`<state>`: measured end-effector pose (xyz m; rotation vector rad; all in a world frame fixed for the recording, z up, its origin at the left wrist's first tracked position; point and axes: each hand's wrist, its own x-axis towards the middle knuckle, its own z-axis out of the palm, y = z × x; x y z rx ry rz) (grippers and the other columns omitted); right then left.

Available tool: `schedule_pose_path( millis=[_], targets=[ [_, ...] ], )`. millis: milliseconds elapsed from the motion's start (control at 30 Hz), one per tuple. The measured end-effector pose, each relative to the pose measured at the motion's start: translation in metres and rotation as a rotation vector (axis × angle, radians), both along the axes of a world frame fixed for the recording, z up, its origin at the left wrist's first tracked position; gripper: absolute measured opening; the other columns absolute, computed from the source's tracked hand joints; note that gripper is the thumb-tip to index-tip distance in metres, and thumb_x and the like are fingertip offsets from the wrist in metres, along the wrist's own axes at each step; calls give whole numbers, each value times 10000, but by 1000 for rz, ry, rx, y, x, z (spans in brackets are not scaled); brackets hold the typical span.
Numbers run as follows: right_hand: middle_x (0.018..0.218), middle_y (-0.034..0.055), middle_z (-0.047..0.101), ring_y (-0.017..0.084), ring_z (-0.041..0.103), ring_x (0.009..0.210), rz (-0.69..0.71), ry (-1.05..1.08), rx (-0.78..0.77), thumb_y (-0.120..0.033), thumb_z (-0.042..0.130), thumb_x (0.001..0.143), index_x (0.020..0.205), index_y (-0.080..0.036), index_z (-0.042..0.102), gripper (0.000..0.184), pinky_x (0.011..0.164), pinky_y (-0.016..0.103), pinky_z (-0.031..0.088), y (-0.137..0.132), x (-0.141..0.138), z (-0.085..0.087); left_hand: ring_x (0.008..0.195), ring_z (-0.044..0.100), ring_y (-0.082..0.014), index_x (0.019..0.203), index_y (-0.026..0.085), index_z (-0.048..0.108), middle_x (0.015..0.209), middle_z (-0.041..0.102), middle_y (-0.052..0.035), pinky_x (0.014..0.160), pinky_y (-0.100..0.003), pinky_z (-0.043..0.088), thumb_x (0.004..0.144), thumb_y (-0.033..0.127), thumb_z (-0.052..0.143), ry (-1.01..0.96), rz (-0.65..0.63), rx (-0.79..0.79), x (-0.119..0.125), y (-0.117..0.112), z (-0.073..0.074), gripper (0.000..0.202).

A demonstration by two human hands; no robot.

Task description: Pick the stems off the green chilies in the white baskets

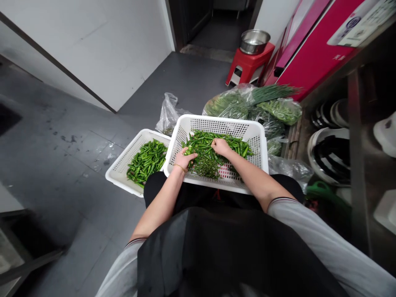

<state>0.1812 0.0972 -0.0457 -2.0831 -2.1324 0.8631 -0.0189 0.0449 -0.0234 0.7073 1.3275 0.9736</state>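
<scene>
A white perforated basket rests across my lap, with green chili peppers heaped toward its far side. A darker mound of thin green stems lies nearer to me in the same basket. At the basket's left side, my left hand is closed around several green chilies, their ends showing above the fingers. My right hand is curled into a pinch just over the heap; whatever it grips is hidden. To the left, a second white basket on the floor holds more green chilies.
Plastic bags of green vegetables lie beyond the basket, with long green stalks on top. A metal bowl stands on a red stool. Shelving with dishes runs along the right, and a white panel stands at left.
</scene>
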Motion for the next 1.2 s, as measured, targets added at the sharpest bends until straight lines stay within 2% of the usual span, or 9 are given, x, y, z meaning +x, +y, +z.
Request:
schedule_pose_path(
  millis=[233, 333, 467, 600, 733, 900, 1000, 1100, 1200],
  targets=[
    [844, 67, 682, 156, 614, 787, 246, 288, 271, -177, 498, 845, 821, -159, 599, 105, 767, 250, 442, -23, 1, 40, 513, 459, -56, 750, 174, 590, 672, 605, 63, 473, -187, 375, 492, 179, 789, 5, -153, 170, 35, 4, -5, 326],
    [731, 10, 651, 121, 593, 614, 70, 555, 147, -272, 507, 874, 916, -173, 572, 127, 608, 224, 461, -31, -4, 42, 509, 489, -67, 767, 171, 562, 641, 601, 55, 457, -193, 369, 481, 207, 793, -175, -98, 115, 42, 4, 1, 370],
    [590, -27, 594, 100, 549, 458, -77, 746, -230, -368, 455, 920, 850, -175, 558, 229, 444, 194, 404, -53, -16, 28, 530, 536, -75, 769, 145, 566, 722, 665, -5, 451, -203, 357, 478, 212, 784, -332, 16, 15, 37, 0, 5, 370],
    [424, -58, 479, 94, 500, 412, -19, 630, -129, -348, 496, 909, 639, -189, 523, 315, 475, 193, 390, -74, -24, 27, 499, 534, -77, 737, 124, 579, 666, 665, -15, 425, -205, 326, 473, 156, 785, -389, 55, -46, 31, -4, 10, 336],
    [458, -28, 538, 94, 509, 437, 38, 539, 58, -464, 509, 906, 558, -191, 518, 442, 503, 207, 379, -83, -22, 40, 499, 551, -86, 744, 129, 596, 656, 674, -7, 423, -204, 335, 466, 144, 795, -398, 108, 4, 32, -7, 21, 343],
    [580, 17, 616, 117, 558, 567, 581, 389, 377, -565, 471, 910, 580, -180, 578, 518, 568, 227, 364, -88, -15, 61, 481, 542, -87, 693, 100, 621, 612, 651, -21, 425, -211, 352, 499, 151, 774, -491, -15, -83, 25, -8, 28, 253],
    [760, 43, 691, 139, 616, 682, 687, 149, 218, -533, 475, 921, 754, -188, 680, 434, 619, 230, 399, -79, -7, 59, 489, 561, -98, 663, 104, 603, 581, 628, -14, 462, -226, 425, 524, 171, 784, -482, -11, -128, 9, -7, 28, 237],
    [992, 120, 710, 216, 659, 861, 499, -210, -12, -530, 480, 911, 928, -177, 718, 426, 684, 275, 456, -66, -9, 39, 504, 582, -114, 699, 123, 581, 575, 616, 0, 522, -259, 492, 524, 195, 819, -428, -15, -112, -5, -7, 28, 304],
    [1115, 167, 684, 255, 647, 1000, 420, -330, -88, -466, 483, 920, 1036, -144, 707, 408, 762, 299, 483, -60, -24, 14, 495, 589, -135, 727, 132, 564, 558, 604, 7, 476, -252, 469, 465, 177, 844, -296, -56, -79, -10, -10, 23, 386]
  ],
)
